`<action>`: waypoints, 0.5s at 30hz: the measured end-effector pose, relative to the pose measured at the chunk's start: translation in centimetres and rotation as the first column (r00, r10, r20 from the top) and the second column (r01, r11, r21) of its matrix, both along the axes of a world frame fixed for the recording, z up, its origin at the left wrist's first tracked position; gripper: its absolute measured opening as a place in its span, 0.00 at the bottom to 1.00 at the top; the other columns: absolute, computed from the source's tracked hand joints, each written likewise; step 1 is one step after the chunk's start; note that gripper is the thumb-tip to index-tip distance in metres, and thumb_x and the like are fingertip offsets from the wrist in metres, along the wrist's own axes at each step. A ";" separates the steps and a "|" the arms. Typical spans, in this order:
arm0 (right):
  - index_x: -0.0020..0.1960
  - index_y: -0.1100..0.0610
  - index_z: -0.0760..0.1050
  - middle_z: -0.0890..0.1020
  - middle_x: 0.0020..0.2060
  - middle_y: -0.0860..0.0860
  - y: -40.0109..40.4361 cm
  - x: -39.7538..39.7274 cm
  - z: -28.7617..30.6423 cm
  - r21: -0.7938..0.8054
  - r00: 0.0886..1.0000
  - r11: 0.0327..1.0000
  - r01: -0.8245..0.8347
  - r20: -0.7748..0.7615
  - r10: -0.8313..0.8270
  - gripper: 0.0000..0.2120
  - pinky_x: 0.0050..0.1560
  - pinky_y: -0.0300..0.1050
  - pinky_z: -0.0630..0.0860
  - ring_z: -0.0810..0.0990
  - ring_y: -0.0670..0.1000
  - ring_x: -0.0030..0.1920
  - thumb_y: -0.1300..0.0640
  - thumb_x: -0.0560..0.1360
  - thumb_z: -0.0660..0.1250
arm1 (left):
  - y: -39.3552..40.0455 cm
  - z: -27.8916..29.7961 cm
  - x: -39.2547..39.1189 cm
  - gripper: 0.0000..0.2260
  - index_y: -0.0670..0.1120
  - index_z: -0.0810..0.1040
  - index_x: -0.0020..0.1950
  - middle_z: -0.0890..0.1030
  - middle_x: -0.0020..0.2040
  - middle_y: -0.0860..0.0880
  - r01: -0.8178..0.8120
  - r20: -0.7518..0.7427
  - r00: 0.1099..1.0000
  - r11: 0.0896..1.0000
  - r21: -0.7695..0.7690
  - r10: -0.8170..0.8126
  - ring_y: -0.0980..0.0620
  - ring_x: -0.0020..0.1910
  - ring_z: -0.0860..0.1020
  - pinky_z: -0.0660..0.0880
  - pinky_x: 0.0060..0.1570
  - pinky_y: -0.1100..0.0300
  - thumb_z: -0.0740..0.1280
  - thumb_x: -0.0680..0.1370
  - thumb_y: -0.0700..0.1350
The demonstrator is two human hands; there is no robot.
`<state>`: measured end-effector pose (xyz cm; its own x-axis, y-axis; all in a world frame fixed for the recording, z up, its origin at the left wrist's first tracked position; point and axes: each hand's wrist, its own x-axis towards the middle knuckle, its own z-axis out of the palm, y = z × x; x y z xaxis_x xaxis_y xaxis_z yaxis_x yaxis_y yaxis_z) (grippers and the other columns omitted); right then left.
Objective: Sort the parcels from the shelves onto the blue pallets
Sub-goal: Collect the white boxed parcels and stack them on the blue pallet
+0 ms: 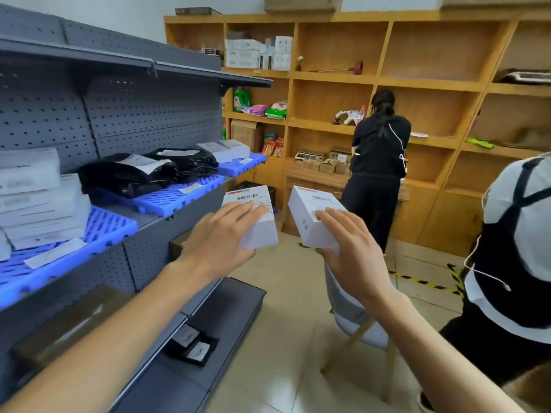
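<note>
Grey perforated metal shelving (119, 114) fills the left side, its middle shelf carrying blue pallets (176, 198) loaded with stacked white boxes (38, 198), black mailer bags (149, 171) and two more white boxes (226, 150) at the far end. Beside the shelf, the left hand (220, 236) grips a white parcel (253, 216) from above, fingers curled over its barcode label. The right hand (351, 248) holds a second white parcel (313, 219), fingers wrapped over its top and thumb beneath. Both labels show barcodes; their print is too small to read.
</note>
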<state>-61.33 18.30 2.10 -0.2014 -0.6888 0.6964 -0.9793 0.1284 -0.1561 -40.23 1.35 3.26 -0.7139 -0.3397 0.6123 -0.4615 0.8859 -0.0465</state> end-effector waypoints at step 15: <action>0.73 0.54 0.71 0.75 0.70 0.54 -8.5 -13.2 0.3 -0.020 1.000 1.000 -0.023 0.016 0.023 0.35 0.57 0.59 0.79 0.70 0.58 0.71 0.61 0.69 0.80 | -7.5 1.1 -12.9 0.36 0.53 0.68 0.76 0.74 0.72 0.49 -0.040 -0.026 0.999 0.998 0.054 0.041 0.46 0.70 0.72 0.78 0.57 0.43 0.75 0.70 0.49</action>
<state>-74.53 9.80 2.41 -0.1971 -0.6793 0.7069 -0.9793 0.1023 -0.1748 -53.15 -6.14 4.40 -0.6823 -0.4008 0.6114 -0.4973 0.8674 0.0135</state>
